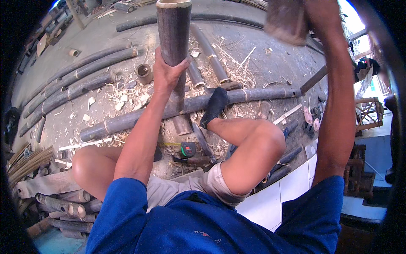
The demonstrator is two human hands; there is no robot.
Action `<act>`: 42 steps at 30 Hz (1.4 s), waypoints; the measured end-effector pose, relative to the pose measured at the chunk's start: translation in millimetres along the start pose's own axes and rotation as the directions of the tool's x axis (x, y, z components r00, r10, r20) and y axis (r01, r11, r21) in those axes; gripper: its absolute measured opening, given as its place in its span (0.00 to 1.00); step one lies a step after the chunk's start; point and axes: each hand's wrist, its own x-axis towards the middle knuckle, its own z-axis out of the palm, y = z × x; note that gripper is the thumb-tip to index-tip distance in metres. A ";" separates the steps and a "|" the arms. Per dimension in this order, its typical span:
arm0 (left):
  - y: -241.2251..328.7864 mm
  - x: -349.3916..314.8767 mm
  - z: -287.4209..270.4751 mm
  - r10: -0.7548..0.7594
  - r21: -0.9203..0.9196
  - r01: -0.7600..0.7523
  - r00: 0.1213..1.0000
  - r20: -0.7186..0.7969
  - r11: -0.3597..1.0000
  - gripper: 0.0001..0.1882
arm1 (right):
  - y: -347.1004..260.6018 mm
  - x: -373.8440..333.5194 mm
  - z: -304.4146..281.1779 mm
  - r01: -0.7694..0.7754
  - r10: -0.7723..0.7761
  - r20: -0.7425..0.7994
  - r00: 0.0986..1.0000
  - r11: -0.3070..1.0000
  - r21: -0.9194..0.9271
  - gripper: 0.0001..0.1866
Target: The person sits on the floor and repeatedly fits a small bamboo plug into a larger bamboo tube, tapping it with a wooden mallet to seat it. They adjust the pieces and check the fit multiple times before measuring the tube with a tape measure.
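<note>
My left hand (168, 70) is wrapped around a dark bamboo tube (174, 31), which stands upright with its pale cut rim on top. The tube's lower end is over a long bamboo pole (139, 120) lying crosswise on the floor; I cannot tell whether they touch. Raised at the upper right, my right hand (325, 19) grips a broad, brown, block-shaped tool (287, 21), smeared by motion and cut off by the frame. A black-and-green tape measure (188, 149) lies between my legs, beside a long-bladed knife (203, 142).
Several bamboo poles (84, 67) lie at the left, and pale chips (122, 99) litter the floor. A short bamboo cup (144, 73) stands beyond the pole. My socked foot (215, 106) rests against the pole. Cut bamboo (63, 205) is stacked at the lower left; white tiles (264, 203) lie at right.
</note>
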 end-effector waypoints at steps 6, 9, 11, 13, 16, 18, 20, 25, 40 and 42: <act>-4.9 -2.4 -1.8 0.003 -0.041 -0.002 1.000 0.027 0.999 0.43 | 39.8 -9.9 -0.1 0.247 -0.161 0.446 0.881 0.959 -0.142 0.56; -8.4 -4.5 -1.9 0.045 0.015 -0.045 0.999 -0.028 0.999 0.42 | 47.4 -11.7 -16.2 0.033 -0.043 0.480 0.876 0.999 0.030 0.53; -11.0 -5.7 -2.7 0.059 -0.013 -0.059 0.998 0.012 0.998 0.41 | 62.0 -23.5 0.2 0.206 -0.175 0.273 0.946 0.975 -0.089 0.48; -12.6 -2.5 -1.7 0.067 -0.134 -0.061 0.997 0.045 0.989 0.42 | 107.0 -48.4 6.9 0.245 -0.134 0.426 0.895 0.945 -0.217 0.51; -13.5 -7.7 -5.6 -0.023 0.038 0.021 0.999 0.047 0.999 0.40 | 188.4 -94.3 18.0 0.073 0.005 0.314 0.949 0.969 -0.236 0.56; -13.5 -15.6 -10.2 -0.060 0.085 0.055 0.996 0.066 0.995 0.38 | 218.8 -149.3 24.9 -0.093 0.157 0.186 0.970 0.945 -0.314 0.56; -13.4 -23.5 -14.9 -0.031 0.117 0.015 0.990 0.135 0.993 0.37 | 235.5 -209.7 36.5 -0.261 0.285 0.061 0.956 0.930 -0.258 0.56; -13.2 -20.5 -16.2 -0.016 0.130 0.001 0.994 0.113 0.992 0.43 | 273.7 -394.6 64.4 -0.812 0.813 0.136 0.565 0.578 -0.084 0.54; 4.1 12.9 -69.8 0.006 0.084 -0.012 0.997 0.075 0.996 0.39 | 276.9 -520.0 58.7 -0.792 0.800 0.150 0.581 0.598 -0.124 0.23; 12.1 8.7 -91.2 0.073 0.144 -0.074 0.997 0.009 0.987 0.31 | 287.9 -480.3 22.7 -0.745 0.748 -0.014 0.664 0.660 -0.098 0.23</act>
